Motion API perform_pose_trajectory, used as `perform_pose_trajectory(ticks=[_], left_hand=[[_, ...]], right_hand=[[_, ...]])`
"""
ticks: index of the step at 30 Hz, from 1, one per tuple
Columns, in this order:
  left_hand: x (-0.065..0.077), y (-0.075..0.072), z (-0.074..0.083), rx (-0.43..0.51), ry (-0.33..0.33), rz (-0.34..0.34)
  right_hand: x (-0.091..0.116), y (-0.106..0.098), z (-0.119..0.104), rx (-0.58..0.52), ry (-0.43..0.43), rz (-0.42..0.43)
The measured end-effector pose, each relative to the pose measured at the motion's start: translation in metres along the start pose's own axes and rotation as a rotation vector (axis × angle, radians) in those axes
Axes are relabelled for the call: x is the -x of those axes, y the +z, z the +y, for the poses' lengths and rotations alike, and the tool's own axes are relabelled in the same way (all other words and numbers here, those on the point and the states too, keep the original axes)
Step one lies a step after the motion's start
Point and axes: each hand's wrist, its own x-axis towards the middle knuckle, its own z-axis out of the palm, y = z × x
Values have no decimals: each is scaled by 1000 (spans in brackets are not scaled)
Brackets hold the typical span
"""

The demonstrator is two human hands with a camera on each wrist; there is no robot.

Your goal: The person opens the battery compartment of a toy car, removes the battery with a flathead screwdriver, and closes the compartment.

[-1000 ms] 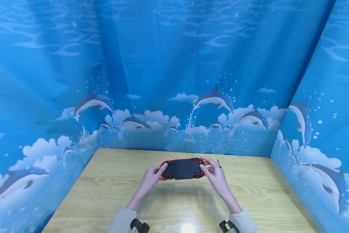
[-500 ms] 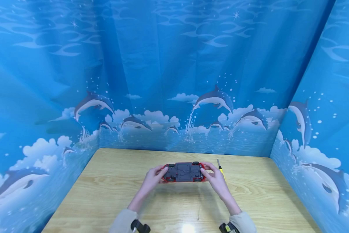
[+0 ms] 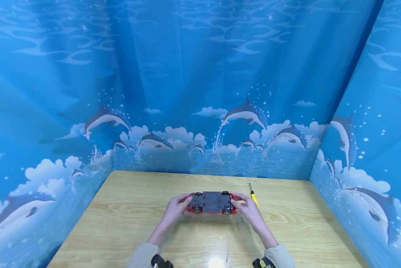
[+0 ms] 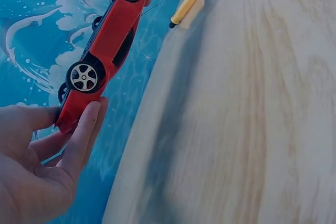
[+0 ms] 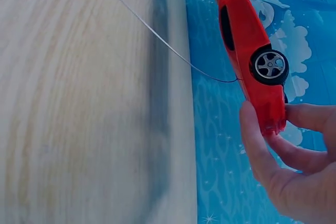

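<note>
A red toy car [image 3: 212, 202] is held upside down above the table, its dark underside facing up in the head view. My left hand [image 3: 175, 209] grips one end, thumb on the underside and fingers beneath the body. At the opposite end my right hand [image 3: 249, 212] holds it the same way. Both wrist views show the red side of the toy car [image 4: 107, 40] with black tyres and silver spoked wheels. From the body a thin wire [image 5: 168, 45] curves away, seen in the right wrist view; the same wire [image 3: 228, 245] hangs toward me in the head view.
Just beyond my right hand lies a screwdriver [image 3: 253, 194] with a yellow handle and dark shaft. The wooden table [image 3: 127, 208] is enclosed at the back and sides by a blue dolphin-print curtain [image 3: 200, 93].
Both hands have brought the toy car lower and toward me, tilting its underside more into view. The screwdriver, mostly hidden behind the right hand before, now shows.
</note>
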Motion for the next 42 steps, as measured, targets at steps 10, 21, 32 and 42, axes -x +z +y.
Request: perform_pose_trajectory(ticks=[10, 21, 32, 42], left_hand=[[1, 2, -14, -80, 7, -7], [2, 3, -27, -28, -5, -20], [6, 4, -32, -100, -18, -38], [7, 3, -39, -150, 16, -41]], right_hand=[[-1, 0, 14, 76, 90, -17], [-1, 1, 28, 74, 97, -60], [2, -2, 32, 113, 107, -153], [2, -2, 37, 97, 102, -196]])
